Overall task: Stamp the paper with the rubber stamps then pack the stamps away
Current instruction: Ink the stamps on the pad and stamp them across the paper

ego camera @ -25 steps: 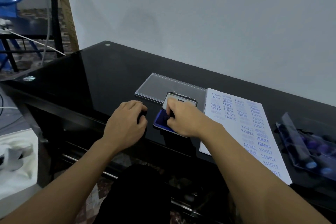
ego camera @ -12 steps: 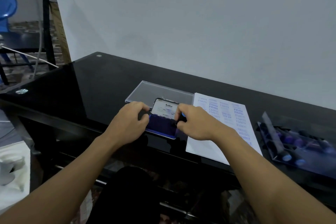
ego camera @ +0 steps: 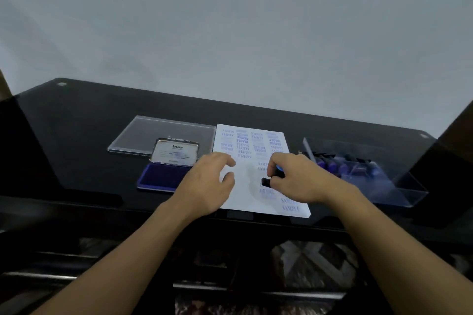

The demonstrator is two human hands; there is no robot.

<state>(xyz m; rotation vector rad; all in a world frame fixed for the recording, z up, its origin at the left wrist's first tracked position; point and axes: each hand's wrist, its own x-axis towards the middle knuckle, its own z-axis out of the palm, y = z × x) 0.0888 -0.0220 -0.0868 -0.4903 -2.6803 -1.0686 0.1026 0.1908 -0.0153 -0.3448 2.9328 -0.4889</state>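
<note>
A white paper (ego camera: 249,181) covered with blue stamp marks lies on the black glass table (ego camera: 84,120). My right hand (ego camera: 299,180) is shut on a black rubber stamp (ego camera: 272,178) with a blue top, held low over the paper's lower middle. My left hand (ego camera: 208,185) rests with its fingers spread on the paper's left edge and holds nothing. Left of the paper sits the ink pad (ego camera: 169,166), its lid raised and its blue pad exposed.
A clear plastic lid (ego camera: 143,135) lies flat behind the ink pad. A clear box (ego camera: 399,186) holding several stamps stands right of the paper. A grey wall rises behind the table. The table's front edge is just below my wrists.
Both hands have left the ink pad and moved right to the paper. My right hand carried the stamp over; my left hand now lies on the sheet. The view has also shifted right.
</note>
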